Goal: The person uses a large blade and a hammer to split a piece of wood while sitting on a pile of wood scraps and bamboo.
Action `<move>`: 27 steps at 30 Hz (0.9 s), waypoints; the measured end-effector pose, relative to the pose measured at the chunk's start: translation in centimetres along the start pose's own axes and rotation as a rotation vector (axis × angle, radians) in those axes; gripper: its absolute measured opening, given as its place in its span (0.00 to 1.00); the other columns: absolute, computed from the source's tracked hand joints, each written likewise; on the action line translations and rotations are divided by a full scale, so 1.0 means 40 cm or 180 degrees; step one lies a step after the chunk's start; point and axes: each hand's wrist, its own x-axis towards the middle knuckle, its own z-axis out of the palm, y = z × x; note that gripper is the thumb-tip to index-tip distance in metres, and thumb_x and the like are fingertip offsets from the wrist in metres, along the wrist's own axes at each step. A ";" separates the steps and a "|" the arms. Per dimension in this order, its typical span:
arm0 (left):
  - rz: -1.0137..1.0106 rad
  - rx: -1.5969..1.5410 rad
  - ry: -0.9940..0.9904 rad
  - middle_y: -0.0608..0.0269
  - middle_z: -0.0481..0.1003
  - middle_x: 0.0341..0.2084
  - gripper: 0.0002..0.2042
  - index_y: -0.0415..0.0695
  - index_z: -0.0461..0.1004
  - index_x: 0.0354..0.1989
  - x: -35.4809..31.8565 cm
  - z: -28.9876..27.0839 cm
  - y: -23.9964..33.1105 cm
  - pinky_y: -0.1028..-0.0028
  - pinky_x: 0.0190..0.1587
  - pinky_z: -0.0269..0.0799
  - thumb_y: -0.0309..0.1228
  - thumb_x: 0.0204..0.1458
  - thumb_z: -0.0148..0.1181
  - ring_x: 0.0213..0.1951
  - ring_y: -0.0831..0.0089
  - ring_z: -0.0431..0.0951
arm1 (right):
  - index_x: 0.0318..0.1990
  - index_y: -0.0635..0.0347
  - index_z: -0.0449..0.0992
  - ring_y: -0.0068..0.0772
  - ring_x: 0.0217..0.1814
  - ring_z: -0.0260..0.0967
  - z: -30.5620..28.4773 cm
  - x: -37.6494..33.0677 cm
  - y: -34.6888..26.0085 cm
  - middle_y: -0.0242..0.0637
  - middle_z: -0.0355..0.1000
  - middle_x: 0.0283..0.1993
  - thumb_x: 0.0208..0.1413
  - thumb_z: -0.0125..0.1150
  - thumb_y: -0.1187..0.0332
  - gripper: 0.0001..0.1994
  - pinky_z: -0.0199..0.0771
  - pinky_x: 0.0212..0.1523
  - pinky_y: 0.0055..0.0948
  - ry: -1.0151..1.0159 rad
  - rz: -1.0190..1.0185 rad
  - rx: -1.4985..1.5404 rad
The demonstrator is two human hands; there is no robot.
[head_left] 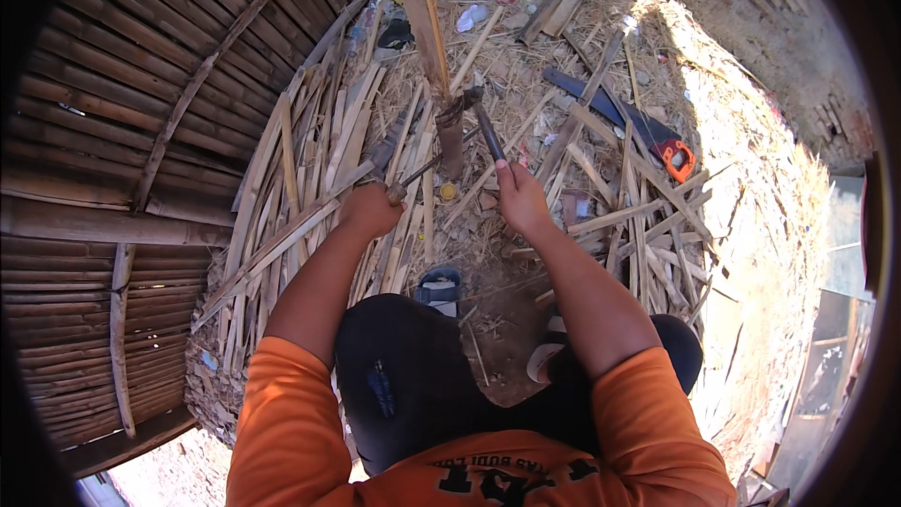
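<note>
My right hand [522, 199] is closed round the dark handle of a hammer [490, 134], whose head lies close to a wooden post [427, 28]. The post comes down from the top edge to the ground, and its lower part is dark. To the left of it, my left hand [372, 212] forms a fist on a slim dark tool [419, 172] with a wooden grip. That tool's thin end points up and right toward the post's foot; its exact kind is unclear. Whether hammer and post touch is hard to see.
Piled wooden strips [324, 164] lie left of the post. At right, a handsaw [674, 158] with an orange handle rests among crossed sticks [648, 216]. A slatted wall [122, 103] rises at left. Straw, rubbish and a yellow lid [448, 191] litter the ground.
</note>
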 end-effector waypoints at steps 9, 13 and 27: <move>-0.0011 -0.0190 0.0017 0.41 0.80 0.42 0.25 0.39 0.80 0.45 0.019 -0.004 0.003 0.54 0.51 0.75 0.50 0.50 0.66 0.47 0.46 0.80 | 0.38 0.65 0.73 0.55 0.34 0.75 0.014 0.014 0.065 0.52 0.73 0.27 0.70 0.44 0.46 0.27 0.70 0.37 0.47 -0.0141 0.0193 0.0041; -0.0054 -0.0084 -0.0054 0.40 0.80 0.41 0.26 0.39 0.80 0.46 0.017 0.002 0.010 0.53 0.51 0.75 0.51 0.49 0.67 0.47 0.43 0.80 | 0.38 0.65 0.71 0.52 0.33 0.74 -0.001 0.030 0.058 0.49 0.72 0.26 0.71 0.44 0.46 0.26 0.70 0.36 0.45 -0.0101 0.0316 0.0358; -0.0170 -0.0165 -0.0048 0.41 0.81 0.41 0.25 0.37 0.81 0.44 0.034 0.004 0.021 0.55 0.51 0.76 0.50 0.51 0.66 0.46 0.45 0.81 | 0.38 0.66 0.72 0.63 0.35 0.74 -0.017 0.049 0.031 0.57 0.74 0.29 0.71 0.44 0.48 0.25 0.71 0.38 0.51 0.0277 0.0049 0.0528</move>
